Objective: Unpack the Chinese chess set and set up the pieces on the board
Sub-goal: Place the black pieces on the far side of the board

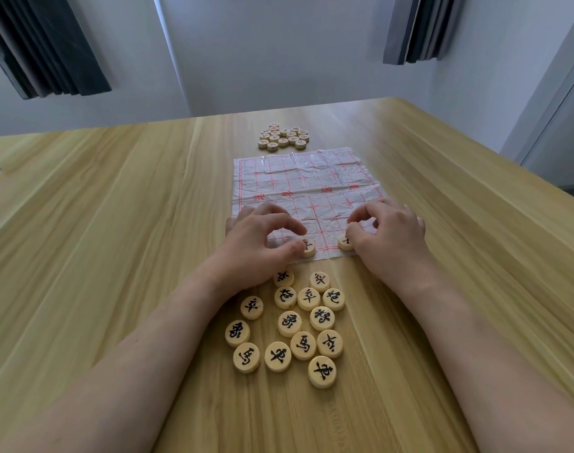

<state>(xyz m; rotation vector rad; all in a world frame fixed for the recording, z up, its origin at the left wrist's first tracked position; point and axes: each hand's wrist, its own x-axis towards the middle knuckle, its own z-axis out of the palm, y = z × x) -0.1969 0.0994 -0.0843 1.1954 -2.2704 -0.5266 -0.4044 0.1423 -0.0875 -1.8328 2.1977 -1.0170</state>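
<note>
Left thumb and forefinger [290, 248] curl in on a black-lettered piece [309, 248], pinching it by its rim right on the near edge of the board; the other fingers of the left hand [259, 238] arch above it, bent and loose. Across the way the right hand [388, 232] does the same on a second piece [345, 242]; thumb low against its side, forefinger curled over the top, the disc half hidden under the knuckles, so its character cannot be read. Both discs sit flat on the nearest rank, one to each side of the diagonal cross of the palace.

Out from there, the board [307, 181] is a thin, creased sheet printed with a red grid, lying flat on the wooden table [115, 223]; its far half carries no pieces, and the red characters of the river run across its middle.

Nearer to the person, between the two bare forearms, the black-lettered pieces [290, 325] lie face up in a loose scatter just short of the sheet's near edge; some touching, some apart. Beyond the far edge of the sheet, a tight cluster of pale pieces [284, 136] waits on the tabletop; their markings are too small to read.

Behind the table, a pale wall with dark curtains [40, 44] at either side.
</note>
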